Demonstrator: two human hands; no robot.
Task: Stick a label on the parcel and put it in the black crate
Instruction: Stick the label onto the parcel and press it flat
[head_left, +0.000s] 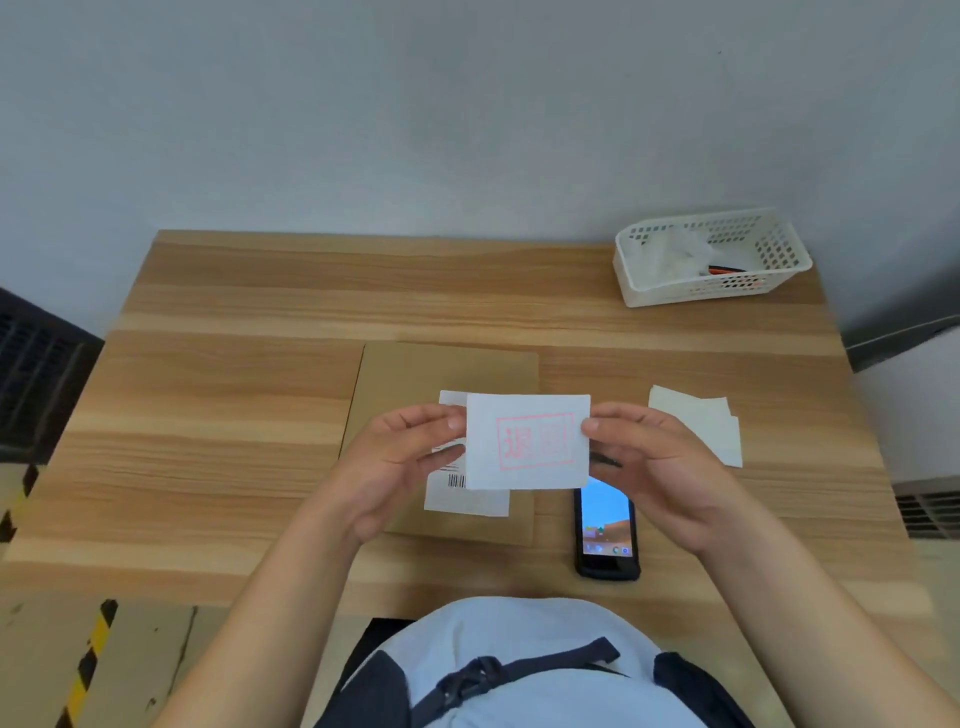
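Both hands are pinching 1 white label (527, 441) with a red stamp: the left hand (400, 457) is gripping its left edge, the right hand (654, 462) its right edge. They are holding it above the flat cardboard parcel (447, 374), which is lying on the wooden table (234, 405) with a barcode label (462, 493) on it. A phone (607, 535) is lying just right of the parcel.

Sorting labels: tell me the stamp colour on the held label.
Red-pink, on the white label; head view.
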